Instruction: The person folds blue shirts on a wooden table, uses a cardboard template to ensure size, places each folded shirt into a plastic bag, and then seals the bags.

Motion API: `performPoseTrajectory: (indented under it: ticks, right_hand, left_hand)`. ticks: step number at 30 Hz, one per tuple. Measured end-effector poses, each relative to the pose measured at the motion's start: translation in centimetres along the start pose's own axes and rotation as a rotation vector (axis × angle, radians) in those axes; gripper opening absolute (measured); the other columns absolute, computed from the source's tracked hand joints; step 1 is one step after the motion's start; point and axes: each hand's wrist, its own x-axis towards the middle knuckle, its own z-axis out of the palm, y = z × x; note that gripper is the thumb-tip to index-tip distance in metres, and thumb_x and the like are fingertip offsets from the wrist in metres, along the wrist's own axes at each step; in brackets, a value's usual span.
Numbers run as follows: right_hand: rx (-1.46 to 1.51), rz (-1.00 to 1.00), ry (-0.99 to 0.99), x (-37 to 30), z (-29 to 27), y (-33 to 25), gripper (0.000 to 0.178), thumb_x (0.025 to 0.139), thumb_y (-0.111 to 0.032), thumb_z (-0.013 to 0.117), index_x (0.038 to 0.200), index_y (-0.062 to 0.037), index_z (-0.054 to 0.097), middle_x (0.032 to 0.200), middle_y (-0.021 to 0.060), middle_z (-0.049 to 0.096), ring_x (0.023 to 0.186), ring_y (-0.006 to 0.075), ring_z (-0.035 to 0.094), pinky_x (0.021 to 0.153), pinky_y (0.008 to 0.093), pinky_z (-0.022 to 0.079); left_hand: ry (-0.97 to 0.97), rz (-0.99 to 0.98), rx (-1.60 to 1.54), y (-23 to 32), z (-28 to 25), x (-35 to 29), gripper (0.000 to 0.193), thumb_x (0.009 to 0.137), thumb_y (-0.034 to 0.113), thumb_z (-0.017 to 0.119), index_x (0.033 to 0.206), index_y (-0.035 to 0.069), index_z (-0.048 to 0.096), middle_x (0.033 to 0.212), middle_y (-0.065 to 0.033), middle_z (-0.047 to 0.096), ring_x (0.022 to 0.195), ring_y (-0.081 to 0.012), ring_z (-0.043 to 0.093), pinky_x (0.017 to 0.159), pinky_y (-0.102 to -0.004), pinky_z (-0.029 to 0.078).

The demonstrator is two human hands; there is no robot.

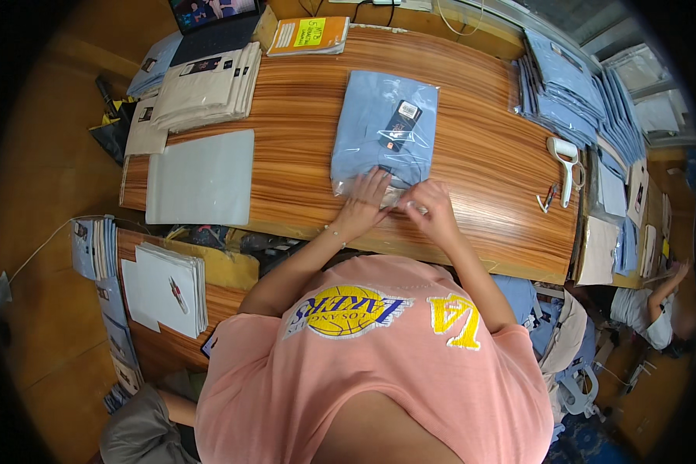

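A folded light-blue garment (363, 116) lies in a clear plastic bag on the wooden table, with a dark hang tag (402, 125) showing through the film. My left hand (369, 195) rests with fingers stretched over the near end of the bag. Close to its right, my right hand (431, 206) pinches the bag's near edge, thumb and fingers pressed together. A little clear film (394, 196) shows between the two hands.
Stacked bagged beige garments (201, 93) and a translucent sheet (201, 178) occupy the table's left. An orange notebook (309, 35) lies behind. Blue bagged garments (557, 85), a lint roller (566, 166) and small snips (547, 199) are rightward. Other people sit at lower left and far right.
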Motion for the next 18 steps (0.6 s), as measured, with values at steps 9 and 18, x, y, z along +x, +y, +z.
performPoseTrajectory:
  ticks: [9,18]
  right_hand:
    - [0.607,0.732,0.352,-2.4,2.8,6.3,0.031,0.083,-0.013,0.064,0.109,0.0011,0.057,0.087,0.0082,0.061,0.077,0.0155,0.059,0.062,0.0278,0.048]
    - [0.8,0.969,0.017,-0.5,3.1,6.9,0.022,0.081,-0.011,0.066,0.097,-0.0036,0.053,0.075,0.0021,0.056,0.061,0.0081,0.054,0.051,0.019,0.045]
  left_hand:
    - [-0.132,0.039,0.301,-0.4,1.0,0.2,0.066,0.074,0.041,0.06,0.125,0.001,0.049,0.122,-0.0145,0.047,0.117,-0.028,0.038,0.096,-0.0467,0.028]
    - [-0.31,-0.066,0.261,0.7,-0.5,-0.9,0.06,0.079,0.039,0.06,0.125,0.003,0.048,0.146,-0.0169,0.023,0.137,-0.0345,0.015,0.099,-0.0626,0.024]
